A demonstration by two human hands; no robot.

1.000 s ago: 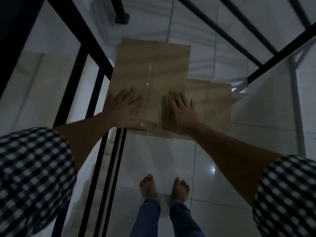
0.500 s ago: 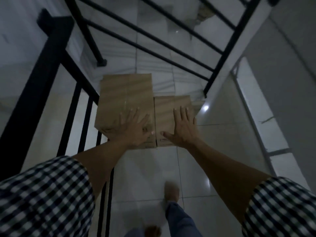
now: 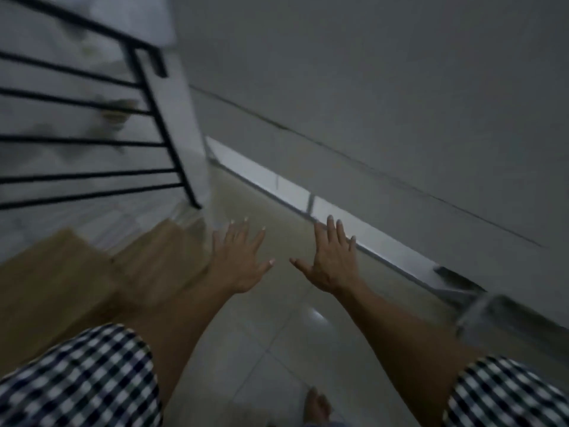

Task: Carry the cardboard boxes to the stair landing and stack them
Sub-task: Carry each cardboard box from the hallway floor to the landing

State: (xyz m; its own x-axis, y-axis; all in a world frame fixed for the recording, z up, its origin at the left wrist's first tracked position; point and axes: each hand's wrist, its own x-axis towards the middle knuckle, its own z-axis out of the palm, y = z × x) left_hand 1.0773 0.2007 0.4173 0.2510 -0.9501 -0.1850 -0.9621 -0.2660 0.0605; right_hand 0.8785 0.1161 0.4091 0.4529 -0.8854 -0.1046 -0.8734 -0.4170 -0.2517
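Note:
Two brown cardboard boxes sit on the tiled landing at lower left, blurred by motion: a taller box point(image 3: 52, 282) and a lower box point(image 3: 160, 257) beside it on the right. My left hand point(image 3: 240, 260) hangs in the air just right of the lower box, fingers spread, holding nothing. My right hand point(image 3: 331, 260) is further right over the bare tiles, also spread and empty. Neither hand touches a box.
A black metal railing point(image 3: 92, 140) runs along the upper left with stairs behind it. A grey wall point(image 3: 385, 97) with a pale skirting strip point(image 3: 338, 223) borders the landing on the right. Glossy floor tiles point(image 3: 261, 349) lie below, with my bare foot point(image 3: 317, 406) at the bottom.
Both hands have lifted off the boxes and swung to the right. The view has turned right, so the boxes now lie at lower left.

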